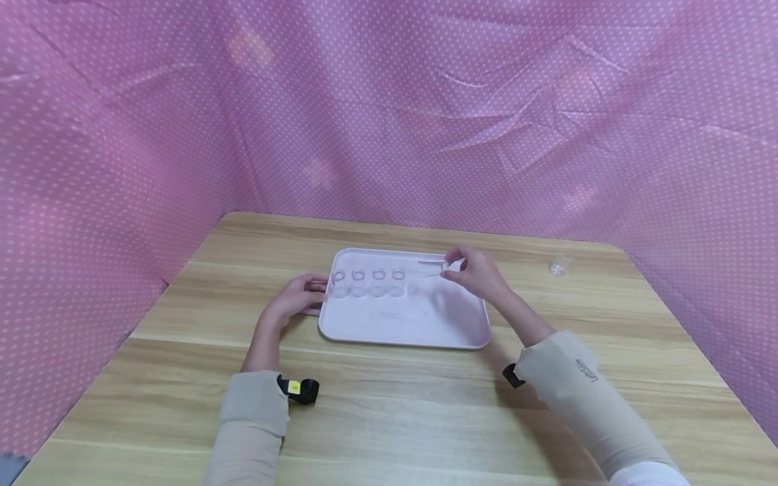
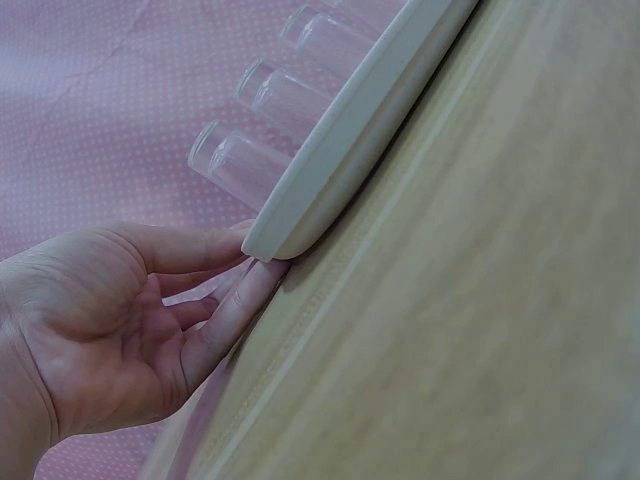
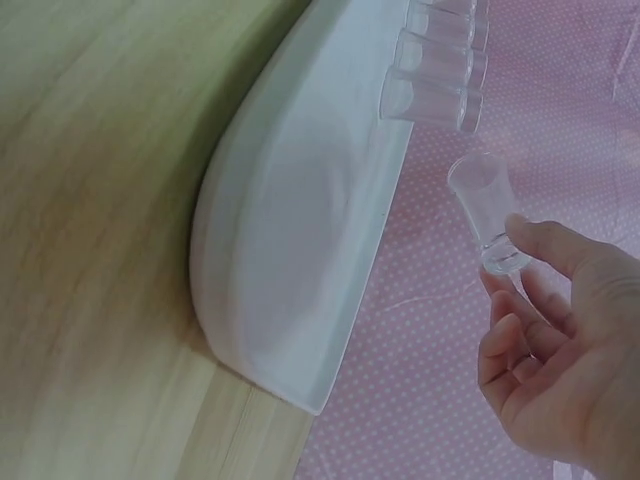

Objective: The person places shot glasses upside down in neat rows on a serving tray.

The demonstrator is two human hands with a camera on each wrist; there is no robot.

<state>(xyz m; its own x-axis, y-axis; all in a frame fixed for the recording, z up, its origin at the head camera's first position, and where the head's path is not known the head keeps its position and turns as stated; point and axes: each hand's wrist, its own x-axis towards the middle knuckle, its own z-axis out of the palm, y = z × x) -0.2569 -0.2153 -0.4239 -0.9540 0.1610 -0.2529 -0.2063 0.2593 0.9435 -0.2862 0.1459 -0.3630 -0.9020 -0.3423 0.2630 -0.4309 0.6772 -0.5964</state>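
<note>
A white tray (image 1: 389,327) lies on the table with several clear shot glasses (image 1: 379,283) in a row along its left part, standing upside down with their thick bases up. My left hand (image 1: 298,297) holds the tray's left edge; in the left wrist view the thumb touches the rim and a finger reaches under it. Above the tray's back right part, my right hand (image 1: 477,273) pinches another shot glass (image 3: 487,205) by its thick base, between thumb and fingers. That glass is tilted nearly on its side, its mouth pointing left, apart from the row.
One more shot glass (image 1: 557,263) stands on the wooden table (image 1: 389,405) to the right of the tray, base down. A pink dotted cloth (image 1: 389,121) hangs behind the table and at both sides.
</note>
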